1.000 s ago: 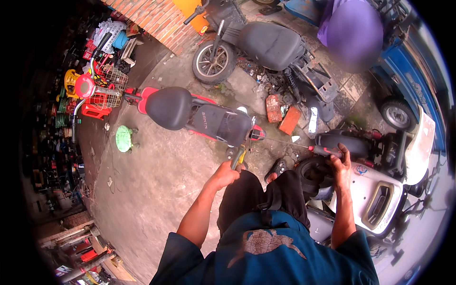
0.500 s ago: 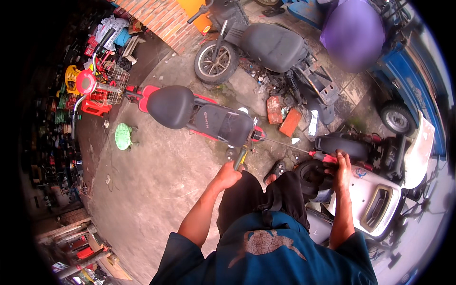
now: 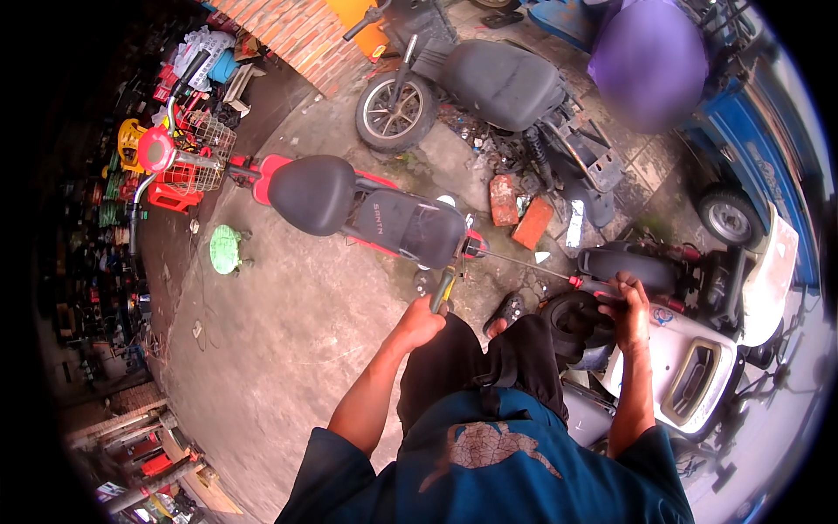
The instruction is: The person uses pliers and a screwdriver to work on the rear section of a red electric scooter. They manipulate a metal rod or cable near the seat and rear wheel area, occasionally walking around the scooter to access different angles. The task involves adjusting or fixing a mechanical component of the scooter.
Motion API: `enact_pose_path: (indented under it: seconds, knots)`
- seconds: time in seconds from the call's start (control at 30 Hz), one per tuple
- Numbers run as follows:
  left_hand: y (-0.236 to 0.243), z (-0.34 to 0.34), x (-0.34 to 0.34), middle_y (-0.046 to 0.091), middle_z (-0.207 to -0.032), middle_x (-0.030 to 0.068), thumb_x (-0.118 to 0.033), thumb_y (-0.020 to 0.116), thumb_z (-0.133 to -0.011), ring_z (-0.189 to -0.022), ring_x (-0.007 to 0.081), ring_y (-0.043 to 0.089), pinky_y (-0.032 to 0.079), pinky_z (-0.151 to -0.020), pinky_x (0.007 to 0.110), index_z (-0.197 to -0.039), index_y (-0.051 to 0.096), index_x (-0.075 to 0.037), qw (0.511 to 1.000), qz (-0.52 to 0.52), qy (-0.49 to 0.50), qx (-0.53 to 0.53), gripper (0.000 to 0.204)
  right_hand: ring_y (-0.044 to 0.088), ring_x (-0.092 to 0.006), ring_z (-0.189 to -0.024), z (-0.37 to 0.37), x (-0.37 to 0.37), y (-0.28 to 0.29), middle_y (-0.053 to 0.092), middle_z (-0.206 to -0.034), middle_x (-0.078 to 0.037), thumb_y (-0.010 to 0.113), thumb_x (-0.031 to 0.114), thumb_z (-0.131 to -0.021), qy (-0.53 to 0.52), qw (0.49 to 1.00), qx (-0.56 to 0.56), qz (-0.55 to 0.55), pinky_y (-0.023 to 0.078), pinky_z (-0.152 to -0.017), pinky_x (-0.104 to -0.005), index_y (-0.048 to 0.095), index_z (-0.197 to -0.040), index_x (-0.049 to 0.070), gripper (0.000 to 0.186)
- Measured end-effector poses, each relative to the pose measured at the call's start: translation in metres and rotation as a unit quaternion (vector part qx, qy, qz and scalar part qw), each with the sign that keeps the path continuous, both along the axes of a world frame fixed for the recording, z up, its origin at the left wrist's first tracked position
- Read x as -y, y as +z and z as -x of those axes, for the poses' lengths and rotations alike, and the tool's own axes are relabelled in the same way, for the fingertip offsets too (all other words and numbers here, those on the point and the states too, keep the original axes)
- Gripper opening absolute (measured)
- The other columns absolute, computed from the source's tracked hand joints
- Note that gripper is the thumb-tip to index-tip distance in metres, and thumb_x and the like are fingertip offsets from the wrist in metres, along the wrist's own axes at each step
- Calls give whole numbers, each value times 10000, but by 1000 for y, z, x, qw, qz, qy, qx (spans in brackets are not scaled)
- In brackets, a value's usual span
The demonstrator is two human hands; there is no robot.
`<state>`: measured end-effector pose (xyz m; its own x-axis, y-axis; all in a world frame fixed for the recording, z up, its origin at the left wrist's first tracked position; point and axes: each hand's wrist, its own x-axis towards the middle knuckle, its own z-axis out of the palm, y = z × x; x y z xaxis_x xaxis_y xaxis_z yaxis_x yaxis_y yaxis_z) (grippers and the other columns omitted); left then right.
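Note:
My left hand [image 3: 422,320] is closed round a yellow and dark-handled tool [image 3: 443,288], pointing up toward the rear end of a small red scooter with a black seat [image 3: 311,194]. My right hand [image 3: 630,307] grips the red and black handle of a long screwdriver [image 3: 596,288]; its thin shaft runs leftward to near the scooter's red rear light [image 3: 477,244], where I cannot make out whether it touches. Beside my right hand lie a black wheel [image 3: 573,317] and a white scooter body [image 3: 668,371]. My sandalled foot [image 3: 504,314] shows below the shaft.
A dark scooter [image 3: 493,82] stands above, with two red bricks [image 3: 531,220] near it. A green stool [image 3: 224,251] stands at the left, cluttered goods [image 3: 157,166] beyond. A blue vehicle [image 3: 752,162] and a blurred purple shape [image 3: 648,68] are at upper right.
My right hand has shifted slightly down and its fingers have moved on the screwdriver handle. My left hand with its tool has moved very slightly.

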<state>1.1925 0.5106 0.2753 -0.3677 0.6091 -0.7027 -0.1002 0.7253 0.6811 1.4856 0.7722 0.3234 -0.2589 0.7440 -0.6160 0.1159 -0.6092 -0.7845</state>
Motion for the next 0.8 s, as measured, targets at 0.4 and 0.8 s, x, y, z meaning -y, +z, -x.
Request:
enact_pose_path:
  seconds: [0.4, 0.8]
  knots:
    - [6, -2, -5, 536, -721, 16, 0, 560, -727, -673, 130, 509, 420, -603, 305, -827, 556, -58, 999, 19, 22, 36, 116, 624, -146, -797, -12, 7, -30, 593, -976, -25, 597, 207, -908, -18, 989, -74, -128, 493, -645, -256, 533, -1223, 48, 359]
    - [-4, -20, -5, 506, -681, 0, 23, 554, -691, -616, 137, 489, 404, -568, 307, -795, 544, -64, 990, -15, 118, 76, 136, 547, -102, -880, 9, 17, -1, 616, -934, -8, 564, 37, -802, 31, 985, -37, -168, 418, -860, -243, 592, -1031, 55, 231]
